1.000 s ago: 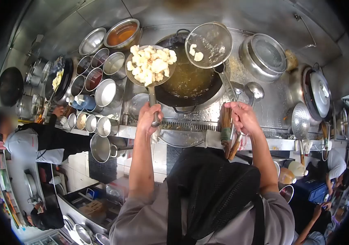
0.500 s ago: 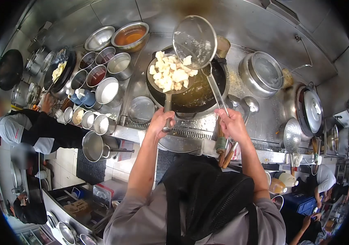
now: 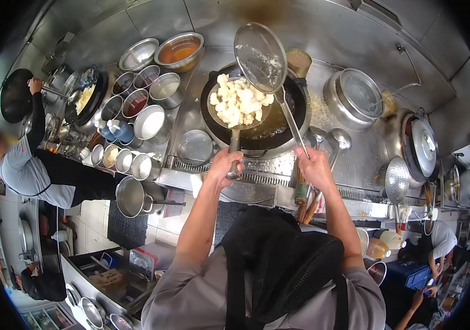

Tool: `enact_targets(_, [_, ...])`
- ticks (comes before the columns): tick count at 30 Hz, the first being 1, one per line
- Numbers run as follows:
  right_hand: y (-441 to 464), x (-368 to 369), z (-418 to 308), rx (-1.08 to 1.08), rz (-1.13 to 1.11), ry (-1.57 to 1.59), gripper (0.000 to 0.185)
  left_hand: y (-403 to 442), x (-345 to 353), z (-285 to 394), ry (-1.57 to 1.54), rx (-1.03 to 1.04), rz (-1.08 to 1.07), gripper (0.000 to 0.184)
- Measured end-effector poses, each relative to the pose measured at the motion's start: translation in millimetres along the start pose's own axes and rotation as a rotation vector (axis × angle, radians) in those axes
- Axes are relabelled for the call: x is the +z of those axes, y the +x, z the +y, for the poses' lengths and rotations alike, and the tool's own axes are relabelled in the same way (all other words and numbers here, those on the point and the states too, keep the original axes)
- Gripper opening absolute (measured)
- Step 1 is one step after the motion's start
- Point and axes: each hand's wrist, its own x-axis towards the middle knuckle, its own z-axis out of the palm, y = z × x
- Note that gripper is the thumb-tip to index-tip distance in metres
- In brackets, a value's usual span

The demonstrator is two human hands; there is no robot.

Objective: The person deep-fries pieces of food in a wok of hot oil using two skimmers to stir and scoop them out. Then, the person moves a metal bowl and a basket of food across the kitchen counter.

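Note:
My left hand (image 3: 227, 168) is closed round the handle of a round skimmer (image 3: 213, 116), which carries a heap of pale, battered-looking pieces (image 3: 240, 100). The skimmer is over the left part of a dark wok (image 3: 300, 116) with oil in it. My right hand (image 3: 313, 167) grips the long handle of a fine mesh strainer (image 3: 260, 57). The strainer is tilted above the back of the wok, its rim close to the heap, with small whitish bits on its mesh.
Metal pots (image 3: 149, 122) and bowls of sauces stand left of the wok. Ladles (image 3: 340, 139), a lidded pot (image 3: 354, 99) and a perforated skimmer (image 3: 396, 180) are at the right. A co-worker (image 3: 31, 170) stands at another wok on the far left.
The skimmer with its heap has moved right, over the wok. The strainer has shifted left, tilted, and no longer holds the pieces seen in it earlier. The left co-worker's arm has risen.

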Motion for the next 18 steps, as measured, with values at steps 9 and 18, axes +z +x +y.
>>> enact_targets(9, [5,-32,3,0.093,-0.068,0.695,0.034,-14,8,3,-0.102,-0.057,-0.015,0.020])
enact_targets(18, [36,-59,55,0.043,0.049,0.885,0.035,-22,11,3,-0.113,0.016,-0.005,0.022])
